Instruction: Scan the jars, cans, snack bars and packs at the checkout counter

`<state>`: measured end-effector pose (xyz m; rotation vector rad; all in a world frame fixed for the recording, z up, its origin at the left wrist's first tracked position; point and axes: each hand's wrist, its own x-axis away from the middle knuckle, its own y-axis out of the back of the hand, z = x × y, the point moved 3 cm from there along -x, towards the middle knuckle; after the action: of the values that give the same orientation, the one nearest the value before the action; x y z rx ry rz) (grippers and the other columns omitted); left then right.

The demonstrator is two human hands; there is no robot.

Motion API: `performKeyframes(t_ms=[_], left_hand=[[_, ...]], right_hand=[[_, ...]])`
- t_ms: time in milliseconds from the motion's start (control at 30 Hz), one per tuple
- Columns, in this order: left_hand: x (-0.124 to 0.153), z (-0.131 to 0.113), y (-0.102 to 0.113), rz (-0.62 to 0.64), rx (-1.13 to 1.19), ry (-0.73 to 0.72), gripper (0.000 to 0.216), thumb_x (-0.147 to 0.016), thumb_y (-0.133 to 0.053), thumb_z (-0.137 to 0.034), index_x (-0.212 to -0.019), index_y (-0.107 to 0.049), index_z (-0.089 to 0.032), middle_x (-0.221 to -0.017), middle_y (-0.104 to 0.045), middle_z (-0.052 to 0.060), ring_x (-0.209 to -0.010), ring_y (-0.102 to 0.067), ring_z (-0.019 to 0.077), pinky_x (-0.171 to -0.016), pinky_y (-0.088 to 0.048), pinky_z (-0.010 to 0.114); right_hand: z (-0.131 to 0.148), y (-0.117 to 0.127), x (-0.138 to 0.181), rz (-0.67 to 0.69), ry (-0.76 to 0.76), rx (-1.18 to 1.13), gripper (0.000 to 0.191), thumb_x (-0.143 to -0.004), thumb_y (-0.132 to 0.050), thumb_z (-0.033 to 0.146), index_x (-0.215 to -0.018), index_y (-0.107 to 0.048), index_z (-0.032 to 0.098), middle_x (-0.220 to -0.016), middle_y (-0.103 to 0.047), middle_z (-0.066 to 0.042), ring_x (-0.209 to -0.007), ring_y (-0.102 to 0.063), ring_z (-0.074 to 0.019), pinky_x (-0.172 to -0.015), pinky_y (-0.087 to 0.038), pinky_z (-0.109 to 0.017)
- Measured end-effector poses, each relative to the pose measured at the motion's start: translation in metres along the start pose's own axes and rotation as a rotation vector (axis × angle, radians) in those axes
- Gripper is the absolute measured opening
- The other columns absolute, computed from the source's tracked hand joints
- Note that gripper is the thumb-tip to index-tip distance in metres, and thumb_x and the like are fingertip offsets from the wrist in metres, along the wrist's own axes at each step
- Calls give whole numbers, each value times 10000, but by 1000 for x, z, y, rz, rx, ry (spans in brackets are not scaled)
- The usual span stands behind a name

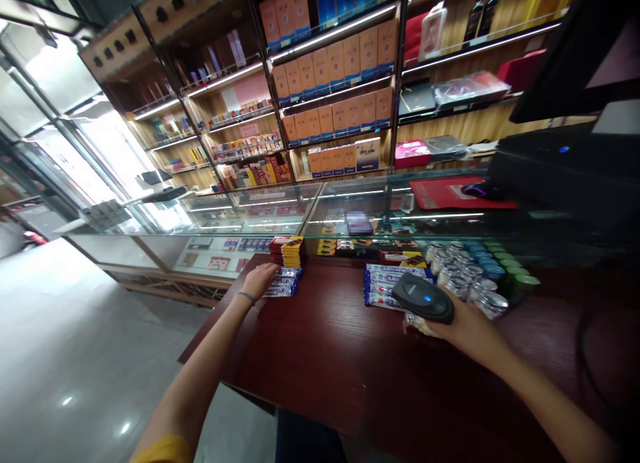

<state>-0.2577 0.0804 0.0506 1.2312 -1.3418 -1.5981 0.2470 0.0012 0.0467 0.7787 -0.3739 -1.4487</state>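
Note:
My left hand (260,280) reaches out over the dark red counter (330,356) and rests on a small stack of blue-and-white wrapped packs (284,283), fingers curled onto its near end. Behind that stack stands a taller pile of red and yellow packs (287,251). My right hand (457,320) grips a black handheld barcode scanner (423,298) with a blue light on top. The scanner's head points left, toward a row of blue-and-white packs (383,283) lying flat.
Several round tins with silver, blue and green lids (475,276) stand right of the scanner. A glass display case (280,216) runs behind the counter. A red mouse pad with a mouse (473,191) and a black monitor (575,56) sit at the right. Shelves of boxed goods (335,70) fill the wall.

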Motion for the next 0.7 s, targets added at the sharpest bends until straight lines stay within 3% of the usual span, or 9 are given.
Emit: performKeyframes(t_ms=[467,600,700], left_hand=[[-15,10,-14,84,85,0,271,-933,-509,-174,-1156,-660,-213,-1170,-684,104,-1068,-651,224,-934,-494,323],[-13,5,-9,58,91,-17,300,-927,-493,-165,-1170,-665,-208,-1179,-691,111,-1066,-657,228,-950,-501,342],[-11,-7,-4,-38,133,-9,306,-938,-477,-184,-1189,-651,-215,-1202,-689,101,-1094,-650,230,-970,-502,359]], right_hand=[[-20,7,0,-154,-11,5,582,-744,-657,476,-1256,-621,200,-1018,-777,-96,-978,-724,-335,-738,-574,-376],[-18,12,1,-195,-45,16,503,-751,-648,506,-1163,-672,219,-970,-782,-93,-940,-727,-338,-724,-564,-387],[-10,21,2,-247,-80,64,420,-704,-672,500,-1010,-717,217,-900,-782,-96,-884,-729,-351,-721,-557,-406]])
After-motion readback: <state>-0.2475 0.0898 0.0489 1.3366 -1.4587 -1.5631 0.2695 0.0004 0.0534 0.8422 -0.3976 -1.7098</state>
